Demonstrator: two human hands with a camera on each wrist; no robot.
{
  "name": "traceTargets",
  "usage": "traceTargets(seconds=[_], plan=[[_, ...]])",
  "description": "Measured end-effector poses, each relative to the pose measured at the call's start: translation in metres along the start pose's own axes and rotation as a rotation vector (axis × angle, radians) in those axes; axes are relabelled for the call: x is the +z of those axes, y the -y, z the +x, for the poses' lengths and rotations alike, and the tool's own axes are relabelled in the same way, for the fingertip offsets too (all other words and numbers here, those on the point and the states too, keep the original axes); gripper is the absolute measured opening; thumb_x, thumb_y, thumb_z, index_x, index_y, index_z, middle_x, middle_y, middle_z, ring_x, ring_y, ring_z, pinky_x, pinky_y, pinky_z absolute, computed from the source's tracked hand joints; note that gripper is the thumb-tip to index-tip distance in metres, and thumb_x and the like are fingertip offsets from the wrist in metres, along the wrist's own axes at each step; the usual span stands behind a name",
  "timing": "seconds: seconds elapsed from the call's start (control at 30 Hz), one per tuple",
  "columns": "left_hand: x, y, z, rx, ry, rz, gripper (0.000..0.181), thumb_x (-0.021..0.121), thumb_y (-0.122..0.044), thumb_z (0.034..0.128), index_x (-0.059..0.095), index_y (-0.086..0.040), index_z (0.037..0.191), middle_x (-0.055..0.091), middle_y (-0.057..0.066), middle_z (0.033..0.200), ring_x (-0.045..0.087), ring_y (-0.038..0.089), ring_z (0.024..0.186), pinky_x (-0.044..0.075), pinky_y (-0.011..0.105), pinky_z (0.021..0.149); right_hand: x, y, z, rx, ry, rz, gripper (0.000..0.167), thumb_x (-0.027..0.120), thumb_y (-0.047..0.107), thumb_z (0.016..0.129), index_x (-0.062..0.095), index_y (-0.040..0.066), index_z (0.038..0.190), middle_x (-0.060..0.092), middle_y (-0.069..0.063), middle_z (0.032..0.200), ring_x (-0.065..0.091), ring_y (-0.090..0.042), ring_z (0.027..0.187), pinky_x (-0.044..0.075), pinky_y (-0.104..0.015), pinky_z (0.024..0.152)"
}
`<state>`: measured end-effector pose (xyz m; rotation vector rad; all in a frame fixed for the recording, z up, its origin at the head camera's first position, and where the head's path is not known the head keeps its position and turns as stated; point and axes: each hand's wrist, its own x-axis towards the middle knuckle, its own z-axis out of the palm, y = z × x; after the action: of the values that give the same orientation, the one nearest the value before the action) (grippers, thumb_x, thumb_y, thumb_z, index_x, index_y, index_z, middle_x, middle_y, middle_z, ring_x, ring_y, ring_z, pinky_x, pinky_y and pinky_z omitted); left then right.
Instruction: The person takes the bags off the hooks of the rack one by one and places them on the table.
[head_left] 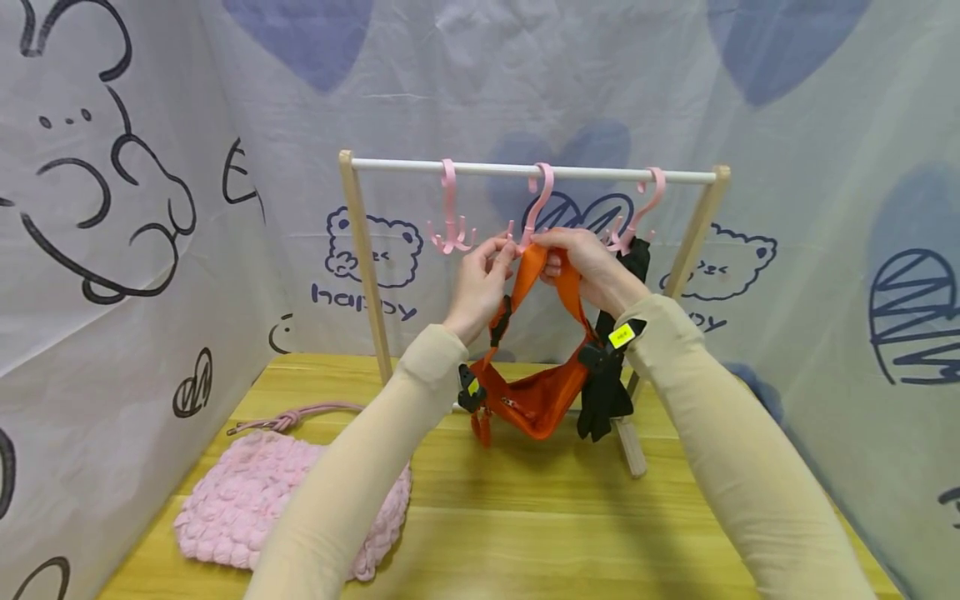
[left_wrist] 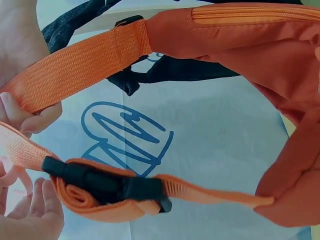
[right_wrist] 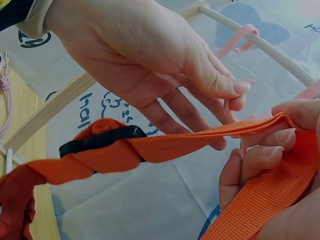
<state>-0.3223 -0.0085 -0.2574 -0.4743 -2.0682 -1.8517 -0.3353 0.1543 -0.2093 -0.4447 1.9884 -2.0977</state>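
An orange waist bag [head_left: 542,407] hangs by its strap loop below the middle pink hook [head_left: 537,204]. My right hand [head_left: 588,265] grips the top of the orange strap [right_wrist: 265,200], right at the hook's lower prongs. With thumb and index finger my left hand [right_wrist: 150,65] pinches one pink prong; its other fingers are extended beside the strap. In the left wrist view, a black buckle [left_wrist: 110,185] sits on one side of the strap, and a zipper [left_wrist: 255,16] runs along the bag. The strap's exact contact with the prongs is partly covered by my fingers.
A white rail [head_left: 495,169] on wooden posts [head_left: 363,267] carries the hooks. Left on it is another pink hook [head_left: 450,208]; at right, a hook [head_left: 645,204] holds a black cloth item [head_left: 606,400]. A pink puffy bag [head_left: 240,496] lies on the wooden table [head_left: 480,533].
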Motion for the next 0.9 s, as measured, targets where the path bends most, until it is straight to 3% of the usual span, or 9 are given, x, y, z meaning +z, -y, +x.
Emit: traceTargets(seconds=[0.23, 0.47, 0.63, 0.9], plan=[[0.001, -0.002, -0.001, 0.0, -0.013, 0.018, 0.029, 0.049, -0.024, 0.107, 0.066, -0.001, 0.112, 0.058, 0.012, 0.144, 0.065, 0.031, 0.116, 0.052, 0.041, 0.106, 0.003, 0.003, 0.0, -0.012, -0.03, -0.068, 0.015, 0.054, 0.018, 0.103, 0.051, 0.005, 0.096, 0.038, 0.002, 0.059, 0.036, -0.014, 0.054, 0.034, -0.026, 0.061], [0.001, -0.003, -0.002, -0.001, -0.012, 0.014, 0.029, 0.049, -0.023, 0.1073, 0.065, -0.001, 0.113, 0.058, 0.016, 0.145, 0.065, 0.031, 0.119, 0.052, 0.041, 0.106, 0.007, 0.007, 0.0, -0.011, -0.081, -0.126, 0.014, 0.054, 0.015, 0.102, 0.05, 0.007, 0.091, 0.038, 0.002, 0.059, 0.036, -0.014, 0.054, 0.034, -0.025, 0.06], [0.001, -0.003, -0.001, 0.011, -0.022, 0.036, 0.028, 0.049, -0.024, 0.1072, 0.066, -0.002, 0.112, 0.065, 0.016, 0.132, 0.066, 0.033, 0.112, 0.053, 0.04, 0.103, 0.009, 0.009, 0.0, -0.046, -0.098, -0.185, 0.011, 0.053, 0.01, 0.101, 0.051, 0.004, 0.092, 0.039, 0.002, 0.059, 0.036, -0.013, 0.052, 0.034, -0.025, 0.059], [0.0, -0.002, 0.0, 0.012, -0.017, 0.027, 0.028, 0.049, -0.024, 0.1069, 0.066, -0.002, 0.111, 0.064, 0.015, 0.136, 0.066, 0.032, 0.113, 0.053, 0.039, 0.103, 0.009, 0.011, -0.005, -0.113, -0.157, -0.406, 0.013, 0.058, 0.014, 0.1, 0.058, 0.001, 0.1, 0.048, 0.001, 0.069, 0.046, -0.014, 0.061, 0.043, -0.023, 0.063]])
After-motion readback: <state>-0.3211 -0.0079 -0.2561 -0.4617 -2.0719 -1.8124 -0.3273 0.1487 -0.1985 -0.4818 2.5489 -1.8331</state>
